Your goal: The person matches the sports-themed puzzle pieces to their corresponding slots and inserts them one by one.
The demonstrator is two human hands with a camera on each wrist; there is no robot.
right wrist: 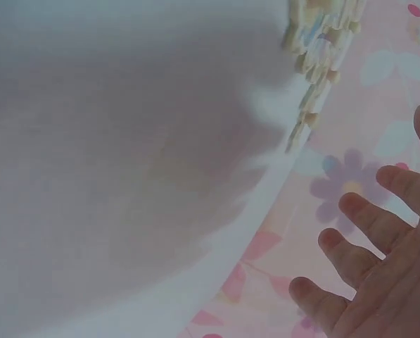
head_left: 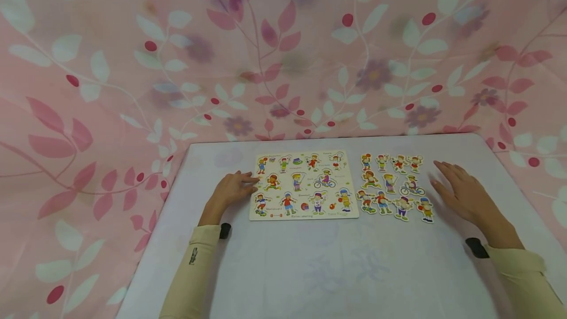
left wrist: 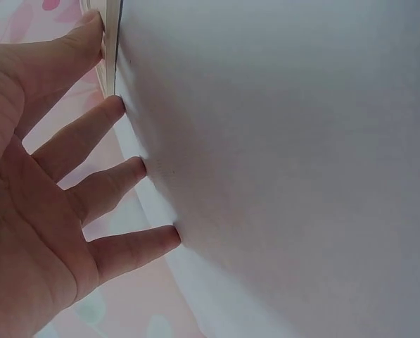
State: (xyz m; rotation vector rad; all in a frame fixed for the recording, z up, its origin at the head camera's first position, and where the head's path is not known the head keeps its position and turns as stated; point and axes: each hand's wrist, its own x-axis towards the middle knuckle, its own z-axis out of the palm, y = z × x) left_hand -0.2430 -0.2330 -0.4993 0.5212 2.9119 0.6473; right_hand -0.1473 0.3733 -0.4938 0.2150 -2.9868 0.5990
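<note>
A cream puzzle board [head_left: 303, 185] with printed cartoon children lies flat near the table's far middle. My left hand [head_left: 234, 187] rests flat on the table with straight fingers touching the board's left edge; the left wrist view shows the fingertips [left wrist: 125, 105] against the board's edge [left wrist: 111, 42]. Several loose cut-out figure pieces [head_left: 394, 186] lie in rows right of the board. My right hand [head_left: 460, 192] hovers open, fingers spread, just right of those pieces, holding nothing; the pieces' edges [right wrist: 322, 49] show in the right wrist view.
The white table [head_left: 336, 270] has rounded corners. A pink floral cloth [head_left: 283, 48] hangs behind and drapes around it. Both arms wear cream sleeves [head_left: 195, 274], with a dark band at each wrist.
</note>
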